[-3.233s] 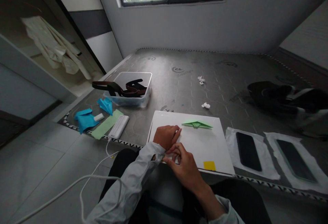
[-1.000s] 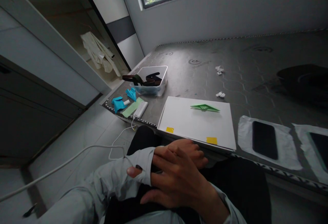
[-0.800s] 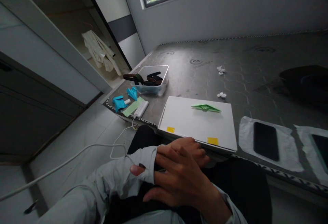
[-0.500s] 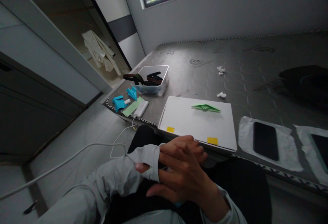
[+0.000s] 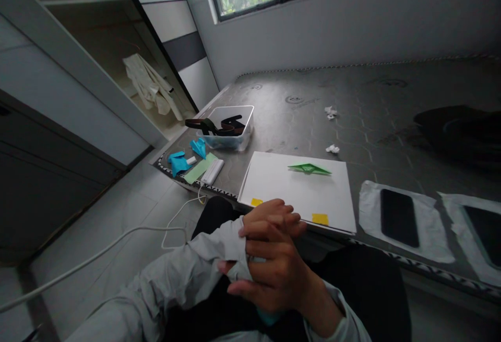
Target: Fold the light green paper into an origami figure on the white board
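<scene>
Over my lap, my right hand [image 5: 276, 263] is closed on the cuff of my left sleeve [image 5: 235, 243], a light grey cloth. Some fingers lie across the cuff, and one fingertip pokes out through a gap in the fabric. Beyond it, my left hand [image 5: 270, 210] extends from that sleeve, holding nothing, its fingers loosely apart and partly covered by the right hand. Just past both hands lies a flat white box [image 5: 266, 175] with yellow tabs [image 5: 320, 219] on its near edge. A folded green paper piece [image 5: 309, 169] rests on top of the box.
A clear plastic bin [image 5: 246, 141] holds dark belts [image 5: 230, 125]. Near it lie blue folded paper [image 5: 179, 163], a green strip [image 5: 195, 172] and a white power strip [image 5: 213, 172] with a cable. Phones [image 5: 399, 216] on white wrappers are at right, crumpled tissues [image 5: 332, 149] farther back.
The view has shifted slightly. My right hand's fingers have moved on the sleeve cuff, pulling it a little toward the left wrist. The left hand's fingers have loosened somewhat.
</scene>
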Action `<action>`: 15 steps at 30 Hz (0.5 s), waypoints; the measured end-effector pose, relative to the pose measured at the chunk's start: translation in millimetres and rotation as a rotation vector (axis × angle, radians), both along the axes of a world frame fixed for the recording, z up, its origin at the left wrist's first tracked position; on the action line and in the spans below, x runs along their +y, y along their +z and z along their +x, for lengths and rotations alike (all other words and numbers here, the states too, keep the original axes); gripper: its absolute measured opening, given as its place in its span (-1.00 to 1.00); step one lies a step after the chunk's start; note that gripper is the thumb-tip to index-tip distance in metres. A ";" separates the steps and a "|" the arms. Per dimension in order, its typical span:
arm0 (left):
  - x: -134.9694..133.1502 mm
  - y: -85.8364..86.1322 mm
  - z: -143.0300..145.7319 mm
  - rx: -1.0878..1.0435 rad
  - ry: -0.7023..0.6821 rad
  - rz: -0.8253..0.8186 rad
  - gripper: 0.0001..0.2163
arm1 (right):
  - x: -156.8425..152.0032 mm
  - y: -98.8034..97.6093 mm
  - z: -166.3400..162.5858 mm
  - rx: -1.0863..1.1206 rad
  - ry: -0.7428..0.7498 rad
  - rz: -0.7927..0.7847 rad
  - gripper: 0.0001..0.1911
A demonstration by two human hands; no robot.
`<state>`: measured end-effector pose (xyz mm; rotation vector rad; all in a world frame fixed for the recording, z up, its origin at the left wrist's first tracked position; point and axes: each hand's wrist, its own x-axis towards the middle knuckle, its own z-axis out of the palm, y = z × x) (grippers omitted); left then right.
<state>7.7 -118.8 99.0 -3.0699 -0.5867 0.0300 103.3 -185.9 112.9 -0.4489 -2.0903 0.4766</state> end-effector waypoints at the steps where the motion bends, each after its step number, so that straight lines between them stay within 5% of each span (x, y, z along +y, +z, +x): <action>1: 4.1 0.2 -2.2 -0.002 0.039 -0.012 -0.90 | 3.0 -1.5 1.2 0.035 -0.009 -0.030 -0.78; 9: 41.4 -34.6 -14.3 -0.041 0.633 -0.152 -0.85 | 49.1 -34.4 25.0 0.014 -0.444 -0.282 -0.62; 15: 43.7 -85.0 -19.6 -0.147 0.841 -0.129 -0.67 | 97.2 -75.3 82.5 -0.098 -0.925 -0.380 -0.71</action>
